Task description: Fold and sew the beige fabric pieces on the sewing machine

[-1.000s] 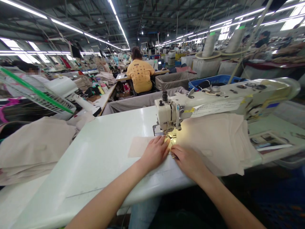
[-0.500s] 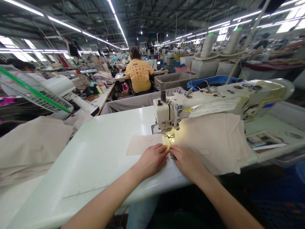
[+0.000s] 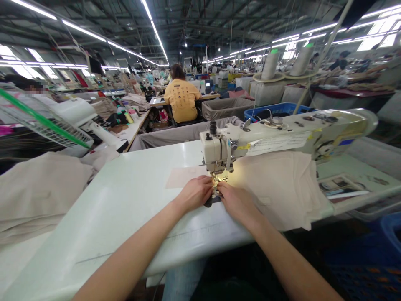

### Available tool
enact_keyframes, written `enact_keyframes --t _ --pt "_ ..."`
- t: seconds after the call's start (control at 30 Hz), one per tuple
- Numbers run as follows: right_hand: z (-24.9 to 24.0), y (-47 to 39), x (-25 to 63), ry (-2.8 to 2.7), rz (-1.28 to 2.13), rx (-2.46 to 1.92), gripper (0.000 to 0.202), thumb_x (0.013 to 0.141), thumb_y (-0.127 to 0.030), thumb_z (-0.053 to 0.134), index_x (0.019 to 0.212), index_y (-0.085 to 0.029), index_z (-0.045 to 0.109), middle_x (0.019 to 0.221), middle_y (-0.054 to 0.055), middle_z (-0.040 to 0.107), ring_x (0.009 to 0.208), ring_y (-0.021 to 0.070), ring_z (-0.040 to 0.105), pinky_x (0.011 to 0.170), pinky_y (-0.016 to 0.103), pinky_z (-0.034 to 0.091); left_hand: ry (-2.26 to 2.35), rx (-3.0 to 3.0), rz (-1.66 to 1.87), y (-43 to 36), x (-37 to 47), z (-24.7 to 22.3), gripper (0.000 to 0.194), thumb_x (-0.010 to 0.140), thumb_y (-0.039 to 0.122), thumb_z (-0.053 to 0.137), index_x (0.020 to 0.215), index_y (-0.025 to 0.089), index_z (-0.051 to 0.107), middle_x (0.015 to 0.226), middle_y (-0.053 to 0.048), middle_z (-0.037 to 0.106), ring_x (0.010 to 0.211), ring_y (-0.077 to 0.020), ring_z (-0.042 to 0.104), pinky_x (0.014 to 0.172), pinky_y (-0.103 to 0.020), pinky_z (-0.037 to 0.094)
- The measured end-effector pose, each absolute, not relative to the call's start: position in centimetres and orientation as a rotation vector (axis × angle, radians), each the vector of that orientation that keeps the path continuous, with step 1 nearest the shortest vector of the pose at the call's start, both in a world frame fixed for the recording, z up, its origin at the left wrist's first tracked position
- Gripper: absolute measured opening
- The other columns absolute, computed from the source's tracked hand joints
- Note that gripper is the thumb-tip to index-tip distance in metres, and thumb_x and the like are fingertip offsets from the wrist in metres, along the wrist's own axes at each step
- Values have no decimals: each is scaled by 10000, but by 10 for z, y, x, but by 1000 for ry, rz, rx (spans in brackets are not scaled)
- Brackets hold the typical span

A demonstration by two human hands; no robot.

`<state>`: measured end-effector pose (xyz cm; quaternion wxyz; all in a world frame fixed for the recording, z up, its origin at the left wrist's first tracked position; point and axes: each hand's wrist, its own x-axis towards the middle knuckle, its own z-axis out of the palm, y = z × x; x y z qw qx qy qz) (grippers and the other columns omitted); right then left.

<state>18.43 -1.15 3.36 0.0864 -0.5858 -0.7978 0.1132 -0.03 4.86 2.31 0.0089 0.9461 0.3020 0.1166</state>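
Observation:
A sewing machine (image 3: pixel 214 149) stands at the middle of the pale table, its lamp lighting the needle area. My left hand (image 3: pixel 196 193) is closed, fingertips pinching the near end of a beige fabric piece (image 3: pixel 180 177) just in front of the presser foot. Opposite it, my right hand (image 3: pixel 236 201) has its fingers together at the same fabric edge, right of the needle. Much of the cloth between the fingertips is hidden. Right of the needle, a stack of beige fabric panels (image 3: pixel 278 179) lies under the machine arm, close to my right hand.
More beige fabric (image 3: pixel 40 188) is heaped at the left. Beside it is a white fan (image 3: pixel 75 115) with a green rim. A person in a yellow shirt (image 3: pixel 181 100) sits ahead, beyond a grey cloth-lined bin (image 3: pixel 169 134). A parts tray (image 3: pixel 341 185) lies at the right.
Both hands have moved forward, away from me, toward the needle. The fabric piece has slid further back with them, baring the dark metal plate in front of the foot.

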Motion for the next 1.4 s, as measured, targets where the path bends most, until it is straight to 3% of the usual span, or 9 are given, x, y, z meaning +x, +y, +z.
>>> enact_keyframes --t 0.67,0.87,1.1,1.4 --pt "32 -24 185 -2381 366 -1725 367 988 -144 405 1251 -213 651 1337 87 659 1002 233 703 829 318 507 972 2932 421 50 -3 21 276 1020 222 403 1095 146 657 1123 -126 682 1101 -242 630 976 -387 537" --pt "31 -29 186 -2376 352 -1722 347 988 -150 419 1221 -211 669 1358 79 649 987 234 709 799 313 515 1071 2915 448 47 -8 22 301 1003 241 462 1256 173 610 1217 -121 647 1136 -257 583 992 -431 512" --pt "32 -39 190 -2356 347 -1711 322 1005 -216 440 1229 -204 671 1347 80 652 976 233 715 803 318 528 1101 2895 291 10 2 32 200 989 252 467 946 182 650 998 -96 631 966 -239 578 883 -390 530" --pt "17 -58 191 -2375 335 -1696 332 1005 -183 437 1239 -194 672 1374 88 639 979 220 719 841 309 535 1051 2877 364 -4 4 25 175 963 189 486 1064 164 627 1071 -114 642 1060 -270 571 939 -425 533"
